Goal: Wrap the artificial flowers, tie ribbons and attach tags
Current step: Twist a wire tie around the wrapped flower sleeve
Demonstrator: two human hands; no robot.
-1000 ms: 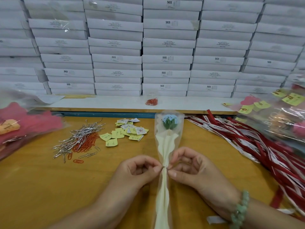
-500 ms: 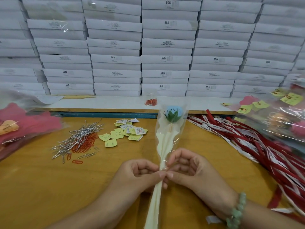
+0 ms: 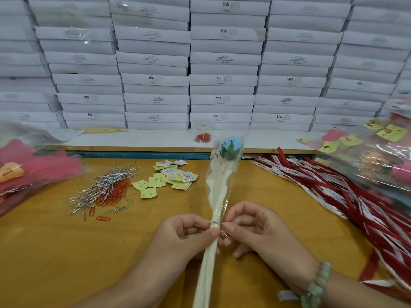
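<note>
A blue artificial flower [image 3: 231, 146] with green leaves sits in a clear and cream wrap sleeve [image 3: 219, 187] that leans up and to the right over the wooden table [image 3: 55, 252]. A thin silver twist tie [image 3: 214, 222] circles the narrow neck of the sleeve. My left hand [image 3: 186, 234] grips the sleeve just below the tie, thumb across it. My right hand [image 3: 251, 227] pinches the tie's end at the sleeve's right side. The sleeve's cream tail [image 3: 206, 276] runs down between my wrists.
Silver twist ties [image 3: 104, 185] and orange paper clips [image 3: 113, 195] lie left of centre, yellow and white tags [image 3: 169, 177] beside them. Red and white ribbons [image 3: 347, 201] fill the right side. Wrapped flowers lie far left [image 3: 29, 172] and far right [image 3: 382, 161]. White boxes [image 3: 222, 63] stack behind.
The wrapped flower has tilted from upright to leaning right, its head rising toward the shelf edge. My hands stayed at the neck, working the silver tie, which now shows as a ring around it.
</note>
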